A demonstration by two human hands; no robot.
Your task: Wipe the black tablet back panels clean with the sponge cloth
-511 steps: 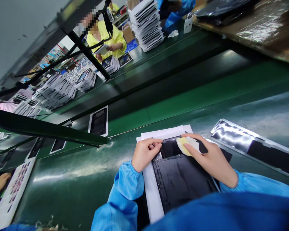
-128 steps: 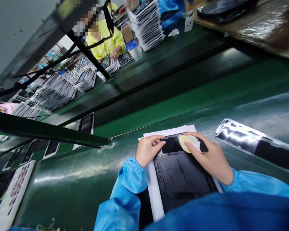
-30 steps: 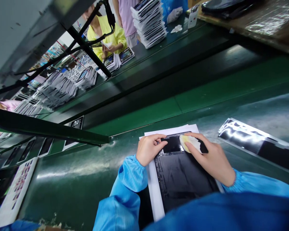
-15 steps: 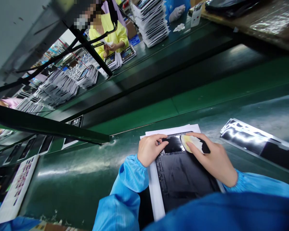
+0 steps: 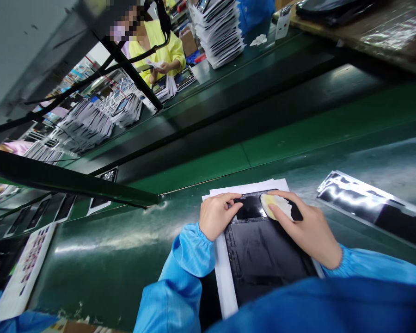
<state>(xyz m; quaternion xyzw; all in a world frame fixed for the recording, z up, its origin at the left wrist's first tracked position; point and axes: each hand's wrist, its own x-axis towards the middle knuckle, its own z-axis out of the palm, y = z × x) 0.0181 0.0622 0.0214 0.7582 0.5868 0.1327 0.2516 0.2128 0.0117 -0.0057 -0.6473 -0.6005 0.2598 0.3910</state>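
A black tablet panel [image 5: 263, 252] lies on white paper sheets [image 5: 225, 282] on the green bench in front of me. My right hand [image 5: 307, 229] presses a small yellow-white wiping cloth [image 5: 275, 206] onto the panel's far end, fingers closed over it. My left hand [image 5: 217, 213] is curled at the panel's far left corner, fingertips resting on its edge and the paper. Both arms wear blue sleeves.
A glossy black strip in foil [image 5: 370, 208] lies to the right. Black panels on white sheets [image 5: 102, 189] ride the conveyor at left. Across the line, stacks of sheets [image 5: 218, 30] and a person in yellow [image 5: 159, 48]. A green frame bar [image 5: 65, 185] crosses at left.
Almost nothing: my hands hold the same places on the panel, the cloth shifts only slightly. The view drifted a little and the person across the line moved their hands.
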